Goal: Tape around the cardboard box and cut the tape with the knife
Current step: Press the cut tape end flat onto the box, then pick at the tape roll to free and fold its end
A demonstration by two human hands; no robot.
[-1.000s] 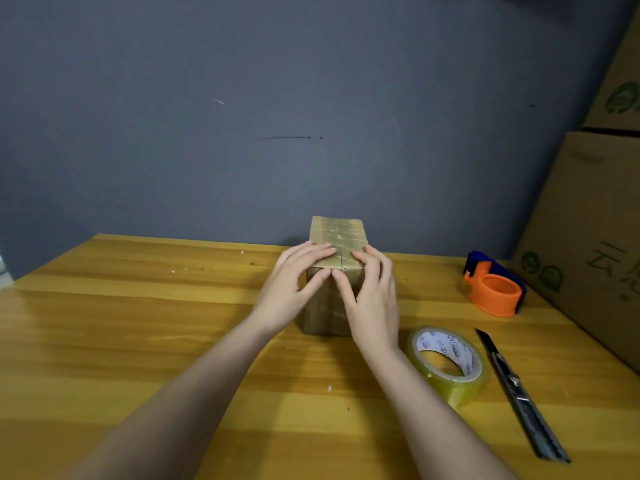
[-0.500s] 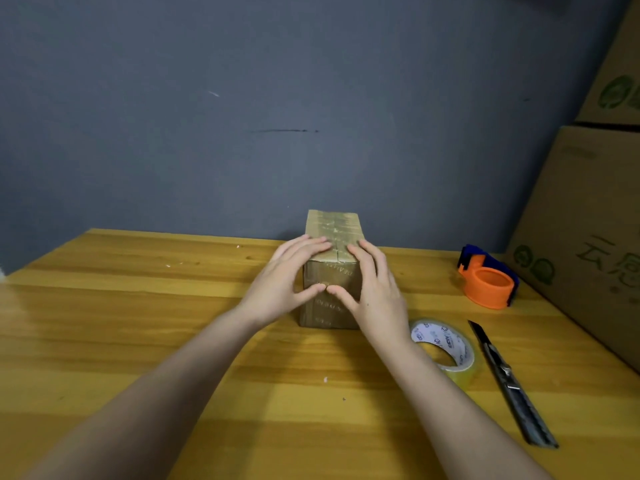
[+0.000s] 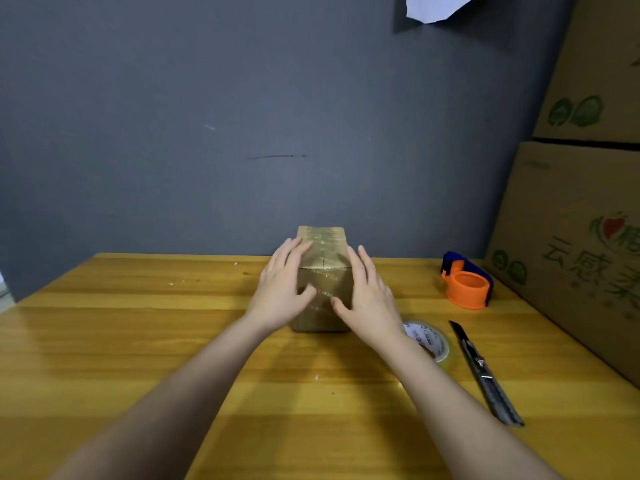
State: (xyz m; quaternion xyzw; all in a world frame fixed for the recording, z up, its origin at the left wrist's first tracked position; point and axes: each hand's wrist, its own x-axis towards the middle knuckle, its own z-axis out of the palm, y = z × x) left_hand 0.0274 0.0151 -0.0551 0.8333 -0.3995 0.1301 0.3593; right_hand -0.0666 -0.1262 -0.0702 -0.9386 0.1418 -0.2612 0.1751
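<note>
A small tape-covered cardboard box (image 3: 323,258) stands in the middle of the wooden table (image 3: 138,341). My left hand (image 3: 282,285) lies flat against its left side and my right hand (image 3: 369,296) against its right side, both thumbs on the near face. A roll of clear tape (image 3: 431,339) lies flat just right of my right wrist, partly hidden by it. A utility knife (image 3: 483,370) with a dark blade lies lengthwise to the right of the roll.
An orange and blue tape dispenser (image 3: 465,285) sits at the back right. Large stacked cardboard boxes (image 3: 571,237) line the table's right edge. A grey wall (image 3: 242,116) rises behind the table.
Both hands have slid from the box's top front edge down and apart onto its left and right sides. The view has tilted upward a little.
</note>
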